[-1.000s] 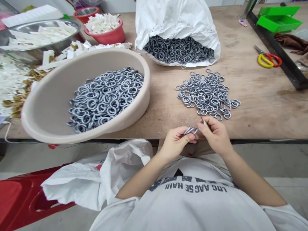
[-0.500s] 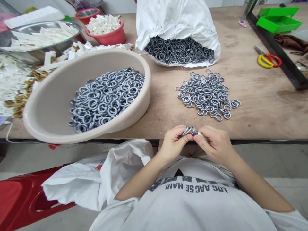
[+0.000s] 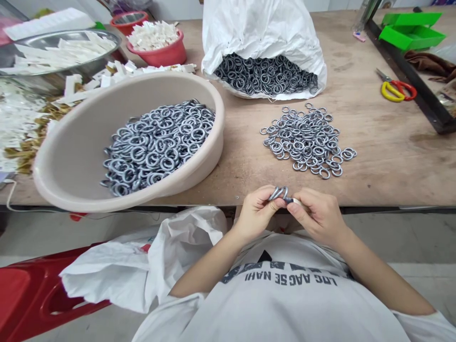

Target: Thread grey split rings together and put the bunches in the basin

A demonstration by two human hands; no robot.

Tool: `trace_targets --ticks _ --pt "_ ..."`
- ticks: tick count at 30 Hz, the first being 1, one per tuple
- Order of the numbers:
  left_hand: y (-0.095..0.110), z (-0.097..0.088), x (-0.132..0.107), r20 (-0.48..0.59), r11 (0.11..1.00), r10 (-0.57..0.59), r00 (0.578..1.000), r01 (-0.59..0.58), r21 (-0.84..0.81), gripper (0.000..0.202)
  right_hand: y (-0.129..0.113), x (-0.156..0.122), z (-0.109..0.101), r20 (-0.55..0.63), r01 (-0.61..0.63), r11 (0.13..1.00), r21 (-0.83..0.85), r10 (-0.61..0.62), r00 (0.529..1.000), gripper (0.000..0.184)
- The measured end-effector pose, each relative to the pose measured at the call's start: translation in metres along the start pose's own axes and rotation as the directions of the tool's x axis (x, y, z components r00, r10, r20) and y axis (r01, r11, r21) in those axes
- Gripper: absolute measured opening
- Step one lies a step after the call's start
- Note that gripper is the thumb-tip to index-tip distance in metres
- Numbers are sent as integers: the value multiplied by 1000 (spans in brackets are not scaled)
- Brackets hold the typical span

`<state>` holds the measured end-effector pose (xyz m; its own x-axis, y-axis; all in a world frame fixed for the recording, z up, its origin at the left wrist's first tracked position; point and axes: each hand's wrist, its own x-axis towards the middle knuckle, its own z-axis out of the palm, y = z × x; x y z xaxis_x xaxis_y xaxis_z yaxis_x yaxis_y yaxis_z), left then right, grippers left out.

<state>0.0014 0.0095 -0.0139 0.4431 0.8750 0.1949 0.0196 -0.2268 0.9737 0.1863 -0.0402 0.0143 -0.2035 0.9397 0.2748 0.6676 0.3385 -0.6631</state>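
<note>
While the left hand and the right hand hover just over the near edge of the worn wooden bench, they are curled inward with their fingertips almost meeting. The left hand pinches a small bunch of grey metal rings between thumb and fingers. The right hand pinches a small pale piece against the end of that bunch (it is too small and too hidden by fingers to name).

Just ahead of the hands, a loose pile of grey metal rings lies straight on the bench. To its left, a wide beige plastic basin holds a deep heap of similar rings. Farther back, a white woven sack lies open, with more rings at its mouth.

At the far left are a red plastic bowl and a steel tray, both carrying white pieces. Far right lie yellow-and-red-handled scissors and a bright green plastic tray. Below the near left edge, a crumpled white plastic bag rests on a red plastic stool.
</note>
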Motion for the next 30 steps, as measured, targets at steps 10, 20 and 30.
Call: trace_targets --ticks 10,20,30 --pt "11 -2 -6 146 997 49 988 -39 -71 21 26 14 -2 -113 -218 961 -167 201 973 42" --pt "-5 -8 -5 -143 953 -149 978 104 -283 29 42 58 1 -64 -249 766 -592 264 962 17" --pt "3 8 7 -159 985 -128 979 108 -133 28 2 33 8 169 -325 700 636 284 944 34"
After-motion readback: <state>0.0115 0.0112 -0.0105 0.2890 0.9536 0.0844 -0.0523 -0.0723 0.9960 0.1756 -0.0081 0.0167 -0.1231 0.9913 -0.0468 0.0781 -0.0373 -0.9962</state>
